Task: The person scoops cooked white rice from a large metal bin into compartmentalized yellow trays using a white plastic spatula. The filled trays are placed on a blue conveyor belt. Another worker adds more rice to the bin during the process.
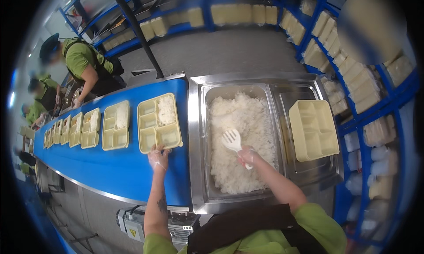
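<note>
My left hand (158, 157), in a clear glove, grips the near rim of a pale yellow compartment tray (147, 136) on the blue conveyor belt (126, 174). White rice fills the tray's far right compartment; its others hold nothing. In my right hand (248, 155), also gloved, is a white slotted rice paddle (233, 140). Its slotted head is over the cooked rice (238, 177) in a deep steel pan (203, 138); whether it touches the rice is unclear. Right of the pan, a stack of matching trays (314, 129) rests on a steel lid (288, 154).
Several filled trays (115, 124) line the belt to the left. Co-workers in green shirts (78, 57) stand along its far side. A dark pole (139, 35) rises behind the belt. Blue shelves (361, 111) with wrapped trays border the right. A motor (132, 226) sits under the belt.
</note>
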{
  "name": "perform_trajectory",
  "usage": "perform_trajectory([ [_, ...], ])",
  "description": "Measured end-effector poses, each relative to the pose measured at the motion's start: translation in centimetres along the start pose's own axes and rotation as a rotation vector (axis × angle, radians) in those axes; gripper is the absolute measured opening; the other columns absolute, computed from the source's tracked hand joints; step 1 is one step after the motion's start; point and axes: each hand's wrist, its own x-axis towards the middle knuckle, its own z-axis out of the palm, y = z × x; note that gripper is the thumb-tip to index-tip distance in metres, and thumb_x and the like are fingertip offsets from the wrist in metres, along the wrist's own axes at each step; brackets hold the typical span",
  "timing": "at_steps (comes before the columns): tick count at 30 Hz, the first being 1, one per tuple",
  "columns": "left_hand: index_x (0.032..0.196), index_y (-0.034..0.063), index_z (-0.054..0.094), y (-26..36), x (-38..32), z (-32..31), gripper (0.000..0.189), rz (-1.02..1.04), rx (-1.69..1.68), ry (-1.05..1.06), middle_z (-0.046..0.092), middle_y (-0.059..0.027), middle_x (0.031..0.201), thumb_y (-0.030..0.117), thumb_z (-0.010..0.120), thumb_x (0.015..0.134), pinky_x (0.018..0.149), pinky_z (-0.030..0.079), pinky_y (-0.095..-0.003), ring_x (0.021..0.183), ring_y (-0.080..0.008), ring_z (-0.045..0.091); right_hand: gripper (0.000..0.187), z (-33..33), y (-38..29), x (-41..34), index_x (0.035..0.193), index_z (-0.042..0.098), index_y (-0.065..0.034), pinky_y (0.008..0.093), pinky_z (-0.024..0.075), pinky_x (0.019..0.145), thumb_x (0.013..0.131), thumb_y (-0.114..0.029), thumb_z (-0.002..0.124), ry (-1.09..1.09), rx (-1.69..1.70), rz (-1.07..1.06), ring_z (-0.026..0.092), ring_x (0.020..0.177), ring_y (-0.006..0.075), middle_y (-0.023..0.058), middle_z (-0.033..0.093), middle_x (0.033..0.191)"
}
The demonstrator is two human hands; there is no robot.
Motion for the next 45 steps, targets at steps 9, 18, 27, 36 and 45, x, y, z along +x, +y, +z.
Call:
perform_trajectory([
  [9, 0.126, 0.0143, 0.041, 3.4, 0.4, -1.9, 0.064, 0.023, -0.048, 0.121, 0.038, -0.0161, 0.129, 0.009, 0.061, 0.065, 0.087, 0.040, -0.0412, 0.107, -0.0356, 0.045, 0.045, -6.7, -0.7, 2.2, 0.132, 0.035, -0.0182, 0.0376, 0.0445, 0.073, 0.088, -0.029, 0.039, 0.383, -0.608, -0.143, 0.056, 0.081, 0.0279, 0.0148, 0.059, 0.092],
  [18, 0.110, 0.0064, 0.051, 12.6, -5.8, -2.4, 0.045, 0.437, -0.337, -0.027, 0.049, -0.0164, 0.111, 0.002, 0.060, 0.067, 0.082, 0.044, -0.0377, 0.097, -0.0335, 0.051, 0.048, -2.0, 3.4, 0.9, 0.136, 0.026, -0.0189, 0.0390, 0.0457, 0.076, 0.091, -0.037, 0.028, -0.008, -1.066, -0.080, 0.058, 0.084, 0.0329, 0.0183, 0.059, 0.092],
  [27, 0.108, 0.0075, 0.054, 26.3, -11.5, 0.2, 0.034, 0.851, -0.413, -0.400, 0.054, -0.0126, 0.109, 0.010, 0.056, 0.074, 0.084, 0.043, -0.0391, 0.094, -0.0307, 0.054, 0.046, -1.1, 7.3, 5.5, 0.135, 0.028, -0.0215, 0.0403, 0.0475, 0.069, 0.090, -0.028, 0.035, 0.079, -0.835, -0.175, 0.060, 0.077, 0.0340, 0.0215, 0.058, 0.079],
  [36, 0.118, 0.0096, 0.050, 38.8, -14.2, 2.9, 0.041, 1.113, -0.321, -0.710, 0.049, -0.0057, 0.122, 0.015, 0.051, 0.078, 0.083, 0.044, -0.0366, 0.096, -0.0266, 0.053, 0.049, -6.6, 3.0, 3.9, 0.134, 0.030, -0.0217, 0.0426, 0.0454, 0.064, 0.087, -0.025, 0.042, 0.424, -0.644, -0.211, 0.058, 0.071, 0.0344, 0.0196, 0.059, 0.074],
  [45, 0.095, 0.0107, 0.059, 39.9, -16.6, 7.3, 0.021, 1.278, -0.062, -0.659, 0.055, -0.0032, 0.100, 0.014, 0.054, 0.074, 0.069, 0.045, -0.0320, 0.086, -0.0206, 0.054, 0.053, -2.8, 9.6, -4.2, 0.136, 0.025, -0.0105, 0.0398, 0.0433, 0.070, 0.087, -0.018, 0.043, -0.016, -0.243, -0.270, 0.057, 0.078, 0.0255, 0.0128, 0.060, 0.091],
])
